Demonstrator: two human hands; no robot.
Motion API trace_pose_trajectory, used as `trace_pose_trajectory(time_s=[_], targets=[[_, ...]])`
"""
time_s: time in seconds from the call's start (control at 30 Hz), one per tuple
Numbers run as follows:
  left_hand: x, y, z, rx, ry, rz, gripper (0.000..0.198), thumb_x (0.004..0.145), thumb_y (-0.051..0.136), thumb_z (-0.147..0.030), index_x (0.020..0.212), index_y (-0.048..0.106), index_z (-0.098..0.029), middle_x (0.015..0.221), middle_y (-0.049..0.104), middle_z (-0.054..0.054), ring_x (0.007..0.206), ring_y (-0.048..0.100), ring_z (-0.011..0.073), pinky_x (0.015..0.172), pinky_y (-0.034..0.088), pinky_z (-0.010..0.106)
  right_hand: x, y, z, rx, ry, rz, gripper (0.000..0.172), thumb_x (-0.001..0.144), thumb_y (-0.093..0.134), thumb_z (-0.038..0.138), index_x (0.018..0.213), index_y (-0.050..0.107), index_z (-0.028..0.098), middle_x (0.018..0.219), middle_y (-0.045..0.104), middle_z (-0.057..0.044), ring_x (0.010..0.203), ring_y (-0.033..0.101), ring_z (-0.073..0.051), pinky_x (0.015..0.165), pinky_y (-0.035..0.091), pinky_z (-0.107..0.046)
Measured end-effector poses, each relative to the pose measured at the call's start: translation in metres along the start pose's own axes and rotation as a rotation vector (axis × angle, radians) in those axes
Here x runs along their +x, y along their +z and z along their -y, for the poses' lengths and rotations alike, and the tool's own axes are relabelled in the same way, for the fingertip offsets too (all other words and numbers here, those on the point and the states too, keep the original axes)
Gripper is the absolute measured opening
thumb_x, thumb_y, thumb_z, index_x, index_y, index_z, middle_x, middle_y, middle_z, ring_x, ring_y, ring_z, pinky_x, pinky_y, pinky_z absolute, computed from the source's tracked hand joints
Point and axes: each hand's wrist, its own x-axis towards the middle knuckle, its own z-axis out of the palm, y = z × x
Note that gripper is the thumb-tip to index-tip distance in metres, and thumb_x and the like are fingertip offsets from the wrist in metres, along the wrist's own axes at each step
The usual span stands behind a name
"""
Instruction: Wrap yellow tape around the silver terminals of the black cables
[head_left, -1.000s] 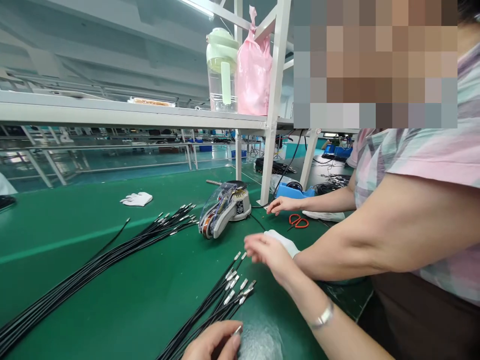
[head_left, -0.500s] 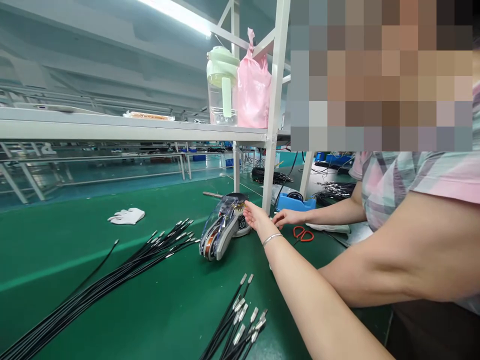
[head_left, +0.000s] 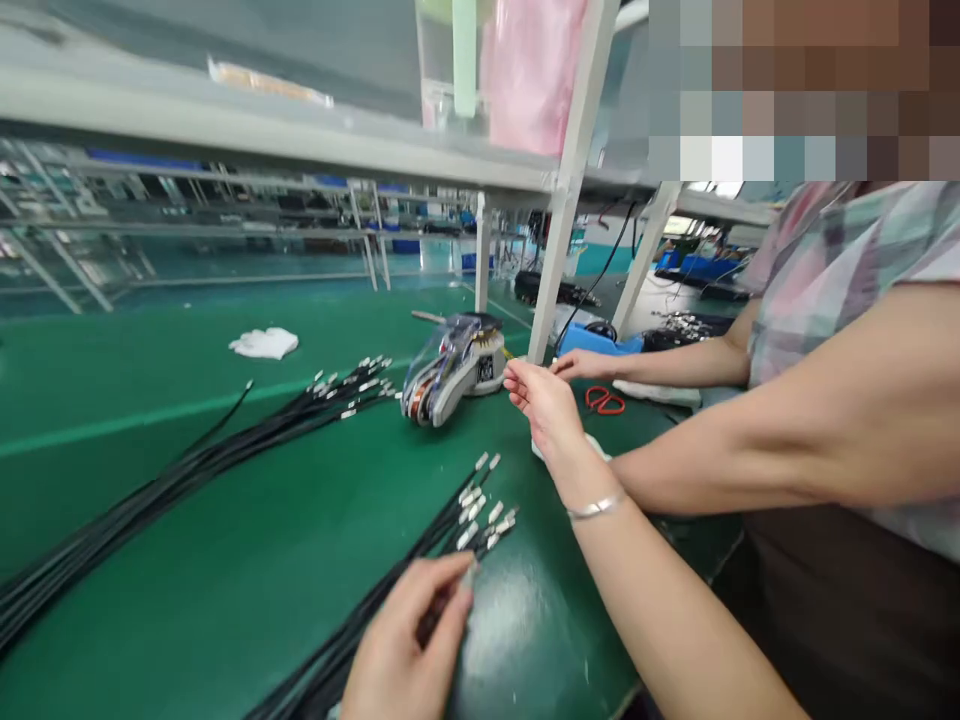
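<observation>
My left hand [head_left: 405, 645] is at the bottom edge, closed around one black cable with a metal tip [head_left: 469, 574], taken from the near bundle of black cables [head_left: 457, 520]. My right hand [head_left: 544, 405], with a bracelet on its wrist, hovers just right of the tape dispenser [head_left: 450, 370]. Its thumb and forefinger are pinched together, and what they hold is too small to see. A second, longer bundle of cables [head_left: 225, 450] lies across the green table [head_left: 247, 570] to the left.
A co-worker in a plaid shirt stands at my right, one forearm [head_left: 750, 450] across the table edge and one hand [head_left: 574, 365] by the white shelf post [head_left: 559, 240]. Red scissors [head_left: 604, 402], a blue holder [head_left: 596, 340] and a white glove [head_left: 264, 343] lie around.
My right hand has drawn back from the dispenser toward me. My left hand has come back into view holding a cable. The camera has tilted down.
</observation>
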Motion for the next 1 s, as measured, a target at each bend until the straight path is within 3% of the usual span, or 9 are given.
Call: trace_pose_trajectory(time_s=[0.17, 0.3, 0.43, 0.53, 0.73, 0.87, 1.0], targets=[[0.001, 0.000, -0.013, -0.101, -0.167, -0.026, 0.034, 0.072, 0.063, -0.045, 0.092, 0.068, -0.018, 0.073, 0.068, 0.001, 0.066, 0.063, 0.0150, 0.064, 0.053, 0.026, -0.114, -0.067, -0.028, -0.154, 0.093, 0.235, 0.023, 0.075, 0.069, 0.036, 0.084, 0.071, 0.014, 0.086, 0.071, -0.005, 0.076, 0.062, -0.013, 0.068, 0.045, -0.023], [-0.001, 0.003, -0.015, -0.101, -0.161, -0.043, 0.031, 0.074, 0.063, -0.044, 0.092, 0.067, -0.019, 0.077, 0.070, 0.002, 0.069, 0.063, 0.0147, 0.066, 0.052, 0.026, -0.162, -0.089, -0.044, -0.198, 0.199, 0.308, 0.032, 0.074, 0.068, 0.044, 0.087, 0.072, 0.015, 0.087, 0.072, -0.007, 0.079, 0.063, -0.017, 0.073, 0.046, -0.028], [-0.003, 0.003, -0.019, -0.030, -0.087, -0.068, 0.027, 0.076, 0.061, -0.042, 0.090, 0.069, -0.020, 0.082, 0.070, 0.002, 0.074, 0.065, 0.0155, 0.069, 0.052, 0.027, -0.174, -0.082, -0.053, -0.182, 0.200, 0.352, 0.036, 0.073, 0.069, 0.047, 0.091, 0.071, 0.016, 0.087, 0.072, -0.007, 0.085, 0.064, -0.020, 0.078, 0.047, -0.031], [-0.005, 0.002, -0.022, 0.027, -0.026, -0.073, 0.024, 0.078, 0.059, -0.040, 0.089, 0.069, -0.021, 0.083, 0.070, 0.002, 0.075, 0.065, 0.0153, 0.069, 0.052, 0.026, -0.173, -0.073, -0.055, -0.105, 0.181, 0.310, 0.032, 0.071, 0.071, 0.042, 0.091, 0.070, 0.016, 0.095, 0.072, -0.007, 0.087, 0.065, -0.019, 0.080, 0.048, -0.031], [-0.016, 0.000, -0.016, 0.134, 0.085, -0.074, 0.018, 0.083, 0.057, -0.032, 0.091, 0.070, -0.024, 0.082, 0.068, -0.001, 0.075, 0.063, 0.0124, 0.069, 0.049, 0.022, -0.165, -0.064, -0.056, -0.055, 0.153, 0.260, 0.023, 0.074, 0.069, 0.037, 0.086, 0.071, 0.016, 0.088, 0.071, -0.005, 0.080, 0.062, -0.017, 0.071, 0.047, -0.028], [-0.022, 0.000, -0.011, 0.154, 0.175, -0.145, 0.014, 0.085, 0.056, -0.028, 0.091, 0.068, -0.023, 0.083, 0.066, -0.001, 0.076, 0.062, 0.0121, 0.070, 0.049, 0.023, -0.183, -0.069, -0.056, -0.055, 0.206, 0.264, 0.026, 0.076, 0.068, 0.037, 0.091, 0.072, 0.016, 0.091, 0.071, -0.007, 0.086, 0.061, -0.019, 0.076, 0.045, -0.030], [-0.023, 0.001, -0.008, 0.178, 0.312, -0.207, 0.010, 0.085, 0.057, -0.020, 0.091, 0.064, -0.022, 0.083, 0.063, -0.001, 0.076, 0.061, 0.0105, 0.069, 0.049, 0.021, -0.208, -0.072, -0.057, 0.033, 0.286, 0.330, 0.025, 0.078, 0.067, 0.033, 0.096, 0.073, 0.018, 0.108, 0.070, -0.009, 0.101, 0.059, -0.022, 0.088, 0.043, -0.034]])
